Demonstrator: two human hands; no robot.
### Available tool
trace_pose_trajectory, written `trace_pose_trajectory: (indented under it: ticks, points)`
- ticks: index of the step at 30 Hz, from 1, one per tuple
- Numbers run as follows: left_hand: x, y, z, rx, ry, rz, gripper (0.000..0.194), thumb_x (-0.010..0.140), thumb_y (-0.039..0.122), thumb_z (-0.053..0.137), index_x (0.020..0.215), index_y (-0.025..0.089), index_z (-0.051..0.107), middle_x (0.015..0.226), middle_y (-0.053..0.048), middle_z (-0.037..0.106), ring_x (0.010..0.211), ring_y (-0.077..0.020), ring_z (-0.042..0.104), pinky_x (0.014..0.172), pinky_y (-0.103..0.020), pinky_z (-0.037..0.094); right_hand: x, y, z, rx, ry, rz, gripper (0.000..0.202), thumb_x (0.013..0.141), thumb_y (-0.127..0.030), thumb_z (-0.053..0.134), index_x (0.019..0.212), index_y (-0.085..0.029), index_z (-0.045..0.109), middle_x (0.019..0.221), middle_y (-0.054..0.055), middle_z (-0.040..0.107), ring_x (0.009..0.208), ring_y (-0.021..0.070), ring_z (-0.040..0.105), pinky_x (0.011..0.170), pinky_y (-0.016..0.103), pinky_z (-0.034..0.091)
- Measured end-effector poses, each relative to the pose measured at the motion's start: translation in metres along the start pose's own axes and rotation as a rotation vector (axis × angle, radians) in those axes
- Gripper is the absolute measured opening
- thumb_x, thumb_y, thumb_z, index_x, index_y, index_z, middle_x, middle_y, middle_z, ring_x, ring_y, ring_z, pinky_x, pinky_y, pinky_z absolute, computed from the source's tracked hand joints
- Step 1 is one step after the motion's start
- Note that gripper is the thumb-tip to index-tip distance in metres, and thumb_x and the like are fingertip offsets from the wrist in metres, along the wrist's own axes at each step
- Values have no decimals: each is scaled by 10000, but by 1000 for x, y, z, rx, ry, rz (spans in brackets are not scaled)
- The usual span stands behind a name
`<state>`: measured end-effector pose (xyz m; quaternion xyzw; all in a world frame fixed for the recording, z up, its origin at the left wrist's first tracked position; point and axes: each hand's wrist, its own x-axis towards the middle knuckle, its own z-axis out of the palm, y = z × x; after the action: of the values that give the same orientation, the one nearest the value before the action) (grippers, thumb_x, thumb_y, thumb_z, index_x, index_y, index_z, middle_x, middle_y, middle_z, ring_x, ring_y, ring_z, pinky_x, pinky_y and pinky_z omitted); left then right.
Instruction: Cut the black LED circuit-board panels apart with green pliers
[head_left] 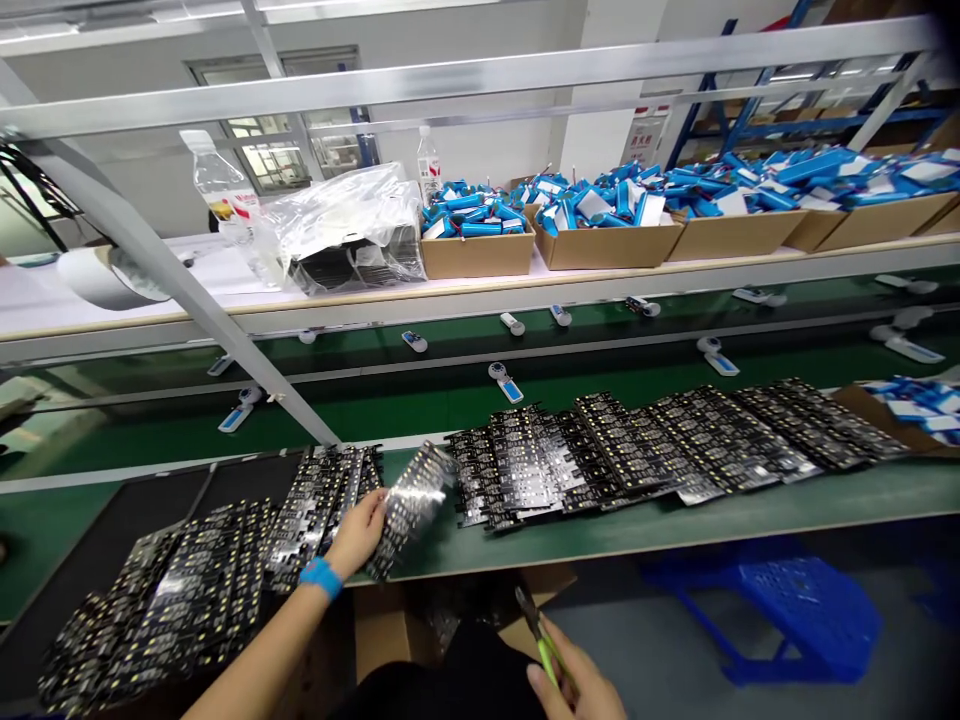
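Observation:
My left hand (358,532), with a blue band at the wrist, grips the edge of a black circuit board panel (417,500) dotted with small pale parts. The panel is tilted over the green bench, between two groups of similar panels. Low in front of me, past the bench edge, my right hand (577,680) is closed around green-handled pliers (546,640), whose dark jaws point up and left. Stacked panels (202,580) lie on a black tray (75,560) at the left. To the right, more overlapping panels (630,450) form a long row.
Cardboard boxes (480,256) of blue battery packs stand on the shelf above, beside a plastic-wrapped stack (352,230) and a bottle (225,190). Small white devices (505,382) lie on the green conveyor behind the bench. A blue stool (795,610) is at lower right.

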<state>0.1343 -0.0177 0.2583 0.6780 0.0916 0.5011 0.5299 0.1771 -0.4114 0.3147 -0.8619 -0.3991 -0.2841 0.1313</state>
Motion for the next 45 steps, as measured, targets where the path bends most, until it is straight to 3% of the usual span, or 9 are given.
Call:
trace_pose_trajectory:
  ticks: [5,11,17,23,28,33,38,42,45]
  points:
    - [-87,15,-48,-32,-208,263,303,890,379,620,1168,336,733,1197,-6,744,1117,-247,672,1029,-311,481,23,-75,-42,100,49,-139,530,950,-491,489,1441,-293,448,1251,76,631,1152,208,600,1003,317,498]
    - [-133,29,-81,82,-217,389,372,942,294,567,1283,417,651,1262,18,711,1139,-224,667,1016,-278,489,35,-104,-56,31,-80,-247,493,984,-448,437,1459,-319,406,1121,52,651,999,177,633,894,294,535]
    - [-145,19,-79,88,-222,337,358,936,310,573,1260,431,665,1200,8,739,1093,-234,684,974,-295,528,18,-97,-28,-421,146,-230,507,953,-483,455,1422,-295,499,898,72,680,780,270,674,674,398,590]
    - [-158,5,-70,42,-193,232,320,924,356,604,1220,448,685,1179,21,746,1082,-241,681,965,-304,529,11,-79,-37,-38,-206,-263,465,945,-398,512,1396,-285,528,1133,69,713,989,203,692,864,271,567]
    - [-162,7,-64,31,-253,195,313,941,376,571,1226,437,685,1198,23,739,1101,-248,670,990,-317,511,-3,-70,-33,-382,-57,-174,487,931,-402,480,1412,-330,509,946,78,719,798,258,699,710,365,596]
    - [-164,11,-64,19,-258,169,310,941,367,566,1217,423,695,1181,31,746,1089,-246,676,991,-314,507,-12,-55,-36,44,-303,-127,429,890,-369,558,1301,-268,630,1065,67,746,991,231,704,858,278,563]
    - [-158,11,-66,-104,-286,128,307,954,363,536,1199,352,720,1180,2,748,1097,-257,675,1012,-331,496,-19,-36,-15,-411,-109,-95,470,935,-358,442,1392,-306,538,951,87,709,798,258,686,723,359,566]
    - [-144,-5,-65,-394,-156,-96,326,853,439,683,1108,250,760,1134,-50,761,1109,-288,663,1031,-361,485,-3,-27,-2,-318,-106,55,510,856,-282,500,1358,-260,582,1016,141,686,934,354,648,803,478,528]
    - [-137,-15,-58,-788,99,-392,424,705,432,827,1059,216,740,1014,-45,782,995,-254,699,923,-329,545,15,-28,0,-155,-114,115,525,835,-304,522,1344,-200,594,1016,161,706,918,362,674,803,509,539]
